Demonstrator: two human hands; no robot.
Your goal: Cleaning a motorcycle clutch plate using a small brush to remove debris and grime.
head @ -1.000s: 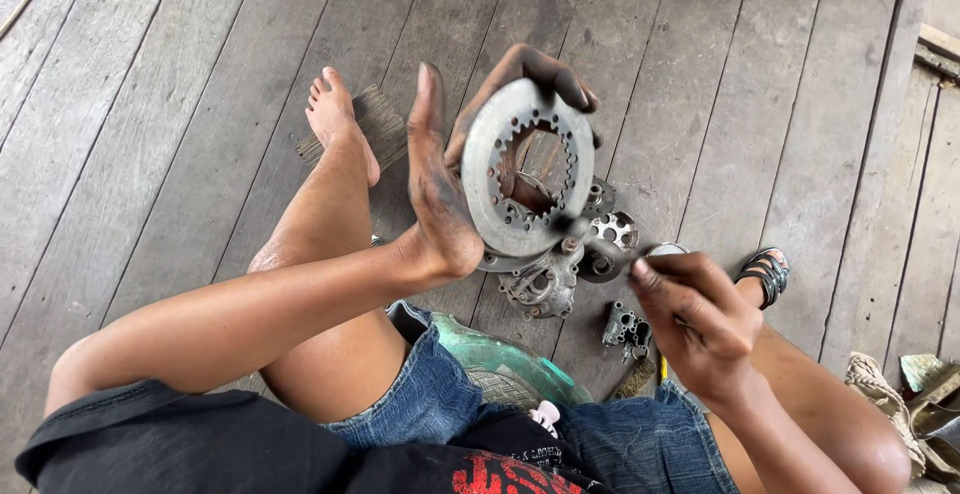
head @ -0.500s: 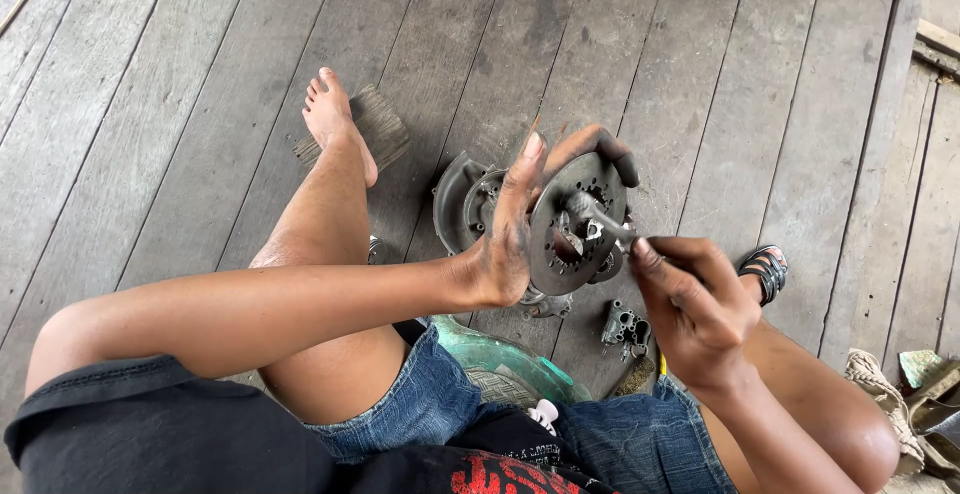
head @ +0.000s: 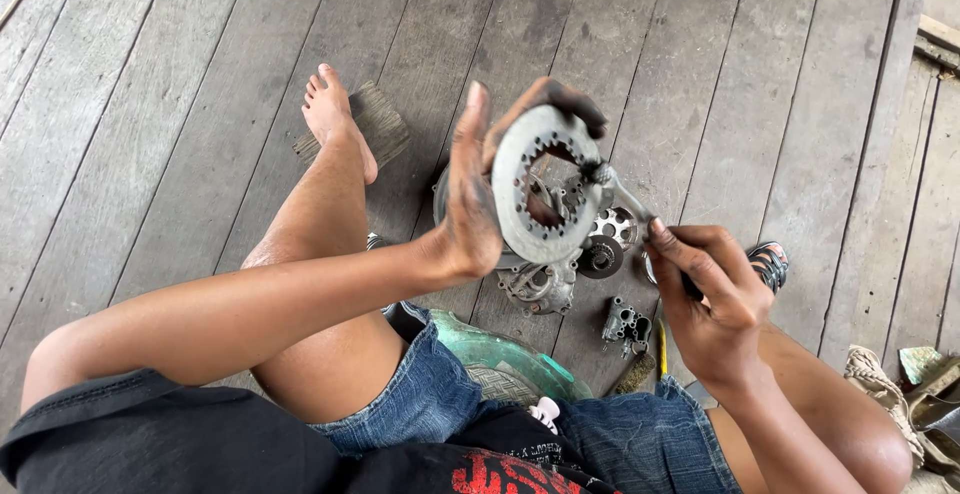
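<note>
The left hand (head: 478,194) holds a round metal plate (head: 545,186) upright above the floor. The thumb and the dark, greasy fingers close around its rim, and the palm is behind the left edge of the plate. The plate is grey, has a toothed hole in its middle and a ring of small holes around this hole.

The right hand (head: 710,299) is to the right of the plate and a little lower. Its fingers are pressed together and pinch the handle of a small brush (head: 618,192). The dark tip of the brush touches the right inner edge of the plate (near the toothed hole).

Below the plate, on the wooden floor (head: 180,74), several metal engine parts lie close together: a round housing (head: 540,284) directly under the plate, a small dark gear (head: 600,256) just beside it, and a disc with holes (head: 612,224) partly hidden behind the plate. A small grey metal block (head: 627,324) lies lower and to the right of the plate, near the right hand. A yellow pencil-like stick (head: 661,349) is just beside this block.

Left of the plate, the person's bare foot (head: 335,119) rests on the floor, and a flat dark piece of wood or cloth (head: 375,124) lies at the foot (I cannot tell which material). Below the plate, between the legs in denim shorts (head: 440,394), there is a green bowl (head: 490,354). A sandal (head: 768,262) shows right of the plate, behind the right hand.
</note>
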